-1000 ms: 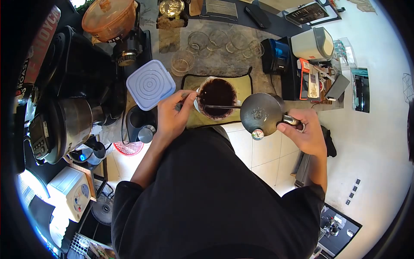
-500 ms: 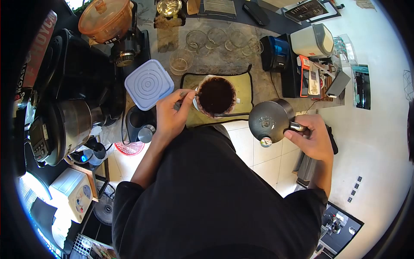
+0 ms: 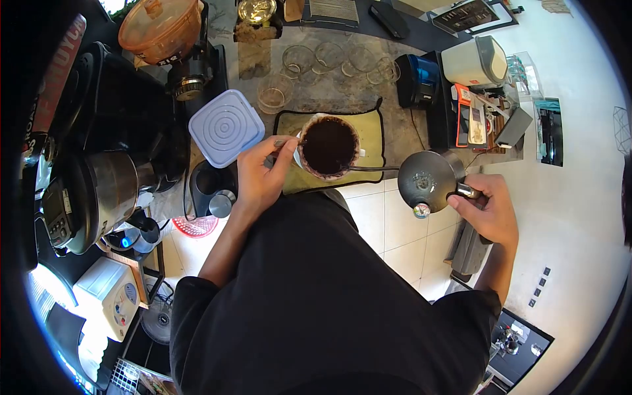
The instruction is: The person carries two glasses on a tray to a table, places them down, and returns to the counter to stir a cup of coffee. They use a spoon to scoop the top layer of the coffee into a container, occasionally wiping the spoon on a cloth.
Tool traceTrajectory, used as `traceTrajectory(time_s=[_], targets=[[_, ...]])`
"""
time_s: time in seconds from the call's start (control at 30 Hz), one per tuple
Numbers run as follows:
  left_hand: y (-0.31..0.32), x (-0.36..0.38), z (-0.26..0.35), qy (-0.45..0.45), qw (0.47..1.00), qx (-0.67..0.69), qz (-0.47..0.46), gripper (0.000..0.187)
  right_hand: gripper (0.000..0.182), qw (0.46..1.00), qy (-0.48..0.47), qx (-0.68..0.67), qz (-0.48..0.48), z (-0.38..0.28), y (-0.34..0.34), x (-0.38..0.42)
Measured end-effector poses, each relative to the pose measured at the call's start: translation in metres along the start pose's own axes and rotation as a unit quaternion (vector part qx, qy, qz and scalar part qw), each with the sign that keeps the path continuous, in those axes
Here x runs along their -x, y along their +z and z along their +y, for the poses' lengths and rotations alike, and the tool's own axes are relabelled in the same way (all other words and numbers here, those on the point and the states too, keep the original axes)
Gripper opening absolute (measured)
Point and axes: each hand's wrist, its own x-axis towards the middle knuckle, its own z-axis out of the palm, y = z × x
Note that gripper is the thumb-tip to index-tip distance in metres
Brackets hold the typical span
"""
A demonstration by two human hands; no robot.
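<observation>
In my right hand [image 3: 490, 209] is the handle of a dark gooseneck kettle [image 3: 428, 187], with a small dial thermometer [image 3: 421, 210] on its lid. The kettle's thin spout [image 3: 378, 169] points left, its tip near the rim of a white coffee dripper [image 3: 301, 158]. Dark wet coffee grounds [image 3: 329, 146] fill the paper filter inside. At the dripper's left rim, my left hand [image 3: 263, 161] has thumb and finger pinched together; a thin, short thing shows between them, too small to name. Under the dripper lies a yellow-green cloth mat [image 3: 373, 131] with black edging.
A blue square lid [image 3: 227, 128] lies left of the mat, above a metal tamper [image 3: 222, 204]. Several clear glasses [image 3: 329, 58] stand behind. A blue-black box [image 3: 418, 79] and a black stand with a scale-like device [image 3: 475, 122] are at right. Coffee machines [image 3: 108, 191] line the left.
My right hand has drawn the kettle to the right, and the spout tip has moved from over the dripper's front to its right rim. My left hand stays nearly still.
</observation>
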Motion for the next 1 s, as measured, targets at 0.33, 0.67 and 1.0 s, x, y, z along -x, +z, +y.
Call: traceTrajectory(time_s=[0.33,0.67,1.0], targets=[[-0.001,0.0,0.001,0.004,1.0,-0.004,0.001,0.018,0.031,0.999,0.049,0.003,0.013,0.001,-0.006,-0.007],[-0.002,0.001,0.002,0.001,1.0,-0.007,-0.001,0.019,0.034,0.999,-0.002,0.002,0.042,0.009,-0.012,-0.025],[-0.005,0.002,0.005,0.004,0.999,-0.034,-0.008,0.021,0.027,0.999,0.0,-0.011,0.052,-0.007,-0.011,-0.038]])
